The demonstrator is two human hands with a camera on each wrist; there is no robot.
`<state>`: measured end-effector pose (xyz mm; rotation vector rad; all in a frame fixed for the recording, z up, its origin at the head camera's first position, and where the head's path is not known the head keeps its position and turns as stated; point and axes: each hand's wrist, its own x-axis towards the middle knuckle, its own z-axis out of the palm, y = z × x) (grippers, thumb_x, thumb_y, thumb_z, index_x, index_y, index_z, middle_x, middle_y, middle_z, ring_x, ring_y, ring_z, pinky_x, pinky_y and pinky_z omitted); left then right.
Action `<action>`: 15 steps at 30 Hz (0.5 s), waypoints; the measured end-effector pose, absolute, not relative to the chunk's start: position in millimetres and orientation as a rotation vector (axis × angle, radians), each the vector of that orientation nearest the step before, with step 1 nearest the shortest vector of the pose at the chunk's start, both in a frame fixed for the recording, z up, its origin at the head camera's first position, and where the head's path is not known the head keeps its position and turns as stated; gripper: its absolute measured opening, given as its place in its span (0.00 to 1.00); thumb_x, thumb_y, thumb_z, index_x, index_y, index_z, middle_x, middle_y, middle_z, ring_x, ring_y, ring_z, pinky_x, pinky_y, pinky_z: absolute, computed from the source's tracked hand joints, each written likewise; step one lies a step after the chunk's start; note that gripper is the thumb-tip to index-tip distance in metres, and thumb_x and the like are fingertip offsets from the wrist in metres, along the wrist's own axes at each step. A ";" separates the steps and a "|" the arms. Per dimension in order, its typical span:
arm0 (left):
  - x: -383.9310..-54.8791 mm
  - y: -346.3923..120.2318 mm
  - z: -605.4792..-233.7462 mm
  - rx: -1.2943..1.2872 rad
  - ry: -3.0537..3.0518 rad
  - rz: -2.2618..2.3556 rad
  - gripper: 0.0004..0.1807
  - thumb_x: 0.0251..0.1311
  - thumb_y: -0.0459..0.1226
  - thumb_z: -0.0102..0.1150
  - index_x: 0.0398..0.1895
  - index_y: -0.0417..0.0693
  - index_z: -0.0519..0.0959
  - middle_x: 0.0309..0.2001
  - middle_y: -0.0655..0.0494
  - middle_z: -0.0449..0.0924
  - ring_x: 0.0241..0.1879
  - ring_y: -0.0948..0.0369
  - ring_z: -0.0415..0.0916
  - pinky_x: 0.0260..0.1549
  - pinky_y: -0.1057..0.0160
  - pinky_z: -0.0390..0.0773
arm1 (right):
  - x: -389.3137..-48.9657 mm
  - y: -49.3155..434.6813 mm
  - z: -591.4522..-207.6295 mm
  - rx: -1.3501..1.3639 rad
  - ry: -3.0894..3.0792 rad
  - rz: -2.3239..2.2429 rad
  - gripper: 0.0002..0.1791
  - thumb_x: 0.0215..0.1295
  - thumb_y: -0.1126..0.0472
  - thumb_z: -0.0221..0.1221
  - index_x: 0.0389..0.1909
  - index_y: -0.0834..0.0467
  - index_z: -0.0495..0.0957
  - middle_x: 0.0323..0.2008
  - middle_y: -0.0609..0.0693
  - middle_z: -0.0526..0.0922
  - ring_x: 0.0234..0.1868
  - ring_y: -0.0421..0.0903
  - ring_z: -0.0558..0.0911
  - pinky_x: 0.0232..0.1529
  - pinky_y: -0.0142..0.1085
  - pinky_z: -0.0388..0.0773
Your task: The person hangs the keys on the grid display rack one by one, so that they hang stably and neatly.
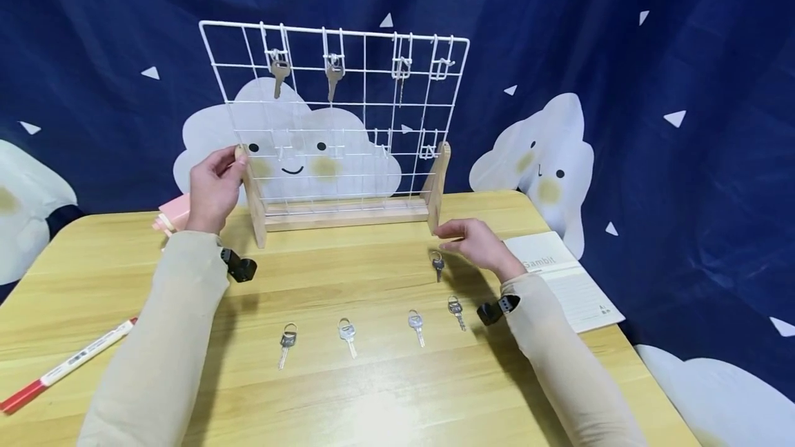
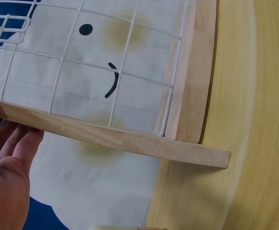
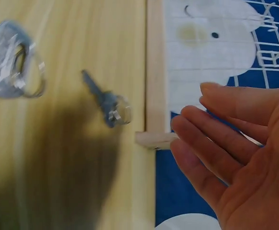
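A white wire grid rack in a wooden stand rises at the back of the table. My left hand grips the top of the stand's left wooden upright, thumb on one side and fingers on the other. My right hand hovers by the foot of the right upright, fingers loosely bent and holding nothing. Just below it lies a dark-headed key with a ring. Three keys hang from hooks on the upper grid: a left key, a middle key and an edge-on key.
Several more ringed keys lie across the table, among them a front-left key and a key near the right wrist. A notebook is at right, a red-capped marker at left. Behind the left hand sits a pink object.
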<state>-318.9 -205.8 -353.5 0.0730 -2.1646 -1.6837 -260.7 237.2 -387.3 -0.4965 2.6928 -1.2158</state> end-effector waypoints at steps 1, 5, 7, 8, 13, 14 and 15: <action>-318.9 -205.8 -353.4 0.070 -2.166 -1.684 0.25 0.72 0.43 0.53 0.66 0.40 0.72 0.59 0.43 0.75 0.53 0.64 0.74 0.53 0.66 0.76 | -260.9 238.3 -390.8 -0.504 2.691 -1.200 0.18 0.63 0.70 0.63 0.54 0.69 0.79 0.52 0.63 0.81 0.55 0.57 0.78 0.60 0.51 0.72; -319.2 -205.7 -353.5 0.063 -2.162 -1.690 0.25 0.72 0.43 0.53 0.66 0.40 0.72 0.59 0.43 0.75 0.53 0.64 0.74 0.53 0.66 0.76 | -264.0 240.5 -403.9 -0.501 2.666 -1.119 0.19 0.61 0.72 0.63 0.54 0.69 0.78 0.50 0.62 0.82 0.53 0.56 0.79 0.59 0.49 0.73; -319.7 -205.5 -353.5 0.063 -2.151 -1.701 0.25 0.72 0.43 0.54 0.66 0.39 0.72 0.59 0.43 0.75 0.53 0.64 0.74 0.54 0.65 0.76 | -266.0 240.9 -409.3 -0.495 2.669 -1.046 0.19 0.60 0.72 0.63 0.54 0.68 0.79 0.47 0.59 0.83 0.50 0.54 0.79 0.56 0.47 0.75; -320.0 -205.2 -353.5 0.061 -2.148 -1.710 0.25 0.71 0.43 0.54 0.66 0.39 0.72 0.59 0.42 0.75 0.53 0.63 0.74 0.54 0.64 0.76 | -267.1 241.2 -411.4 -0.481 2.669 -1.016 0.19 0.60 0.72 0.64 0.53 0.67 0.79 0.46 0.57 0.83 0.49 0.53 0.80 0.54 0.46 0.76; -320.6 -205.7 -353.9 0.075 -2.160 -1.719 0.26 0.72 0.44 0.53 0.67 0.40 0.71 0.61 0.43 0.74 0.55 0.62 0.73 0.55 0.64 0.76 | -271.4 240.0 -418.6 -0.479 2.732 -0.873 0.17 0.59 0.70 0.67 0.50 0.64 0.81 0.40 0.52 0.81 0.42 0.48 0.77 0.46 0.42 0.77; -320.7 -206.1 -354.1 0.078 -2.163 -1.715 0.26 0.71 0.44 0.53 0.67 0.40 0.71 0.61 0.43 0.74 0.55 0.62 0.73 0.55 0.64 0.76 | -272.4 239.4 -419.5 -0.490 2.741 -0.861 0.17 0.59 0.69 0.67 0.49 0.64 0.82 0.39 0.52 0.81 0.41 0.48 0.77 0.45 0.42 0.77; -320.9 -206.6 -354.4 0.082 -2.167 -1.710 0.26 0.72 0.44 0.53 0.67 0.40 0.71 0.61 0.43 0.74 0.55 0.62 0.73 0.55 0.64 0.75 | -273.5 238.6 -420.4 -0.503 2.751 -0.847 0.16 0.58 0.69 0.67 0.49 0.64 0.82 0.38 0.52 0.80 0.40 0.48 0.76 0.44 0.41 0.76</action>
